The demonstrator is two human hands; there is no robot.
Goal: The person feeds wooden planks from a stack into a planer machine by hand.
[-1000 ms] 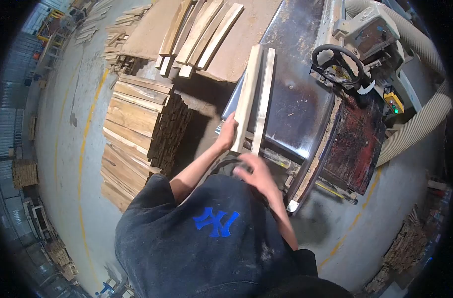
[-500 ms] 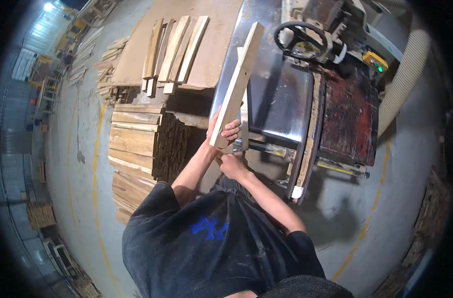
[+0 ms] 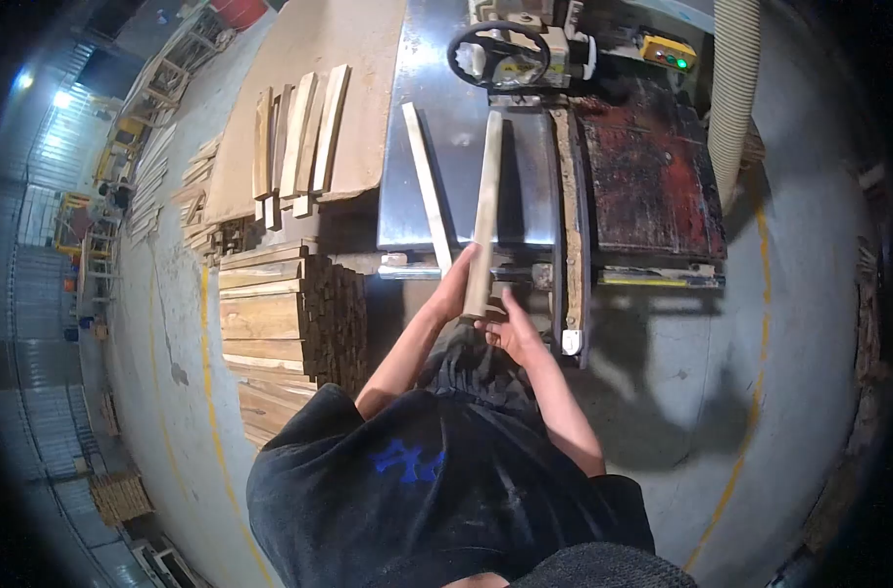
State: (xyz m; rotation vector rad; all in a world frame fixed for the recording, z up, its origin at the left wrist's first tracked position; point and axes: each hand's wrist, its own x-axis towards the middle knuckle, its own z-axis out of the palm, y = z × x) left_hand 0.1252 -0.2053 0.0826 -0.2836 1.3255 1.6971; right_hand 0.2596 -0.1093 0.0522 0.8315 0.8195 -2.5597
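Observation:
A long wooden strip (image 3: 483, 216) points away from me over the metal machine table, its near end close to my body. My left hand (image 3: 454, 286) grips it along the left side near that end, fingers partly hidden behind the wood. Just to the right, my right hand (image 3: 513, 331) has its thumb raised away from the strip and its fingertips right at the near end. A second, thinner strip (image 3: 425, 176) lies slanted on the metal table (image 3: 530, 201), its near end beside my left hand.
Several wooden pieces (image 3: 299, 137) lie on a brown board (image 3: 368, 59) at the left, above a tall stack of planks (image 3: 260, 312). A machine with a black handwheel (image 3: 498, 54), a rail (image 3: 572, 235), a red-stained plate (image 3: 647, 176) and a hose (image 3: 735, 98) stands to the right.
The held strip has swung from a rightward slant to nearly straight ahead and come lower over the table. My right hand has moved right and its thumb has spread. The camera view has turned.

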